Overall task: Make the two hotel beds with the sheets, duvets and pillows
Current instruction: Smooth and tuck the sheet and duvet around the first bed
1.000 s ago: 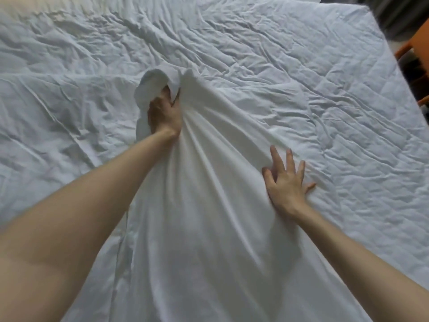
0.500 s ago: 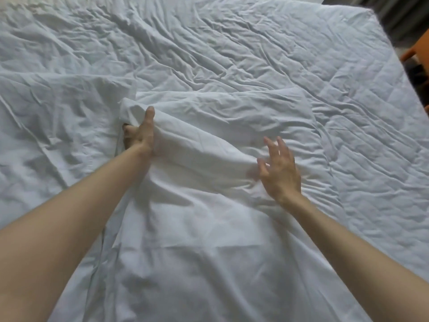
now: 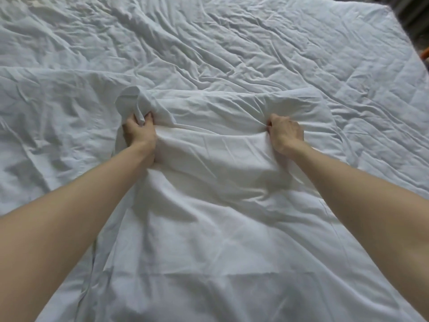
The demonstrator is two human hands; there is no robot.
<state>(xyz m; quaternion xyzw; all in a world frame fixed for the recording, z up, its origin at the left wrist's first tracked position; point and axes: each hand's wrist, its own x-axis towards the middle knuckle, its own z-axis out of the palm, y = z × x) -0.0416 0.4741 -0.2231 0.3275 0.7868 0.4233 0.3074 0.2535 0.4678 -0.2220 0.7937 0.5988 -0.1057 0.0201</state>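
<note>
Plain white sheet [image 3: 209,228] across centre and lower frame, pale bluish-white bed cover [image 3: 348,66] with diamond quilted stitching at right, small orange object [image 3: 426,59] at right edge

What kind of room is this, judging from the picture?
Probably a bedroom, perhaps a hotel's: a wide quilted mattress cover, with a loose white sheet gripped by the left hand and right hand.

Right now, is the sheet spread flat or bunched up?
Bunched up. The sheet covers only a middle strip of the bed, and the left hand and right hand each grip gathered folds at its far edge.
</note>
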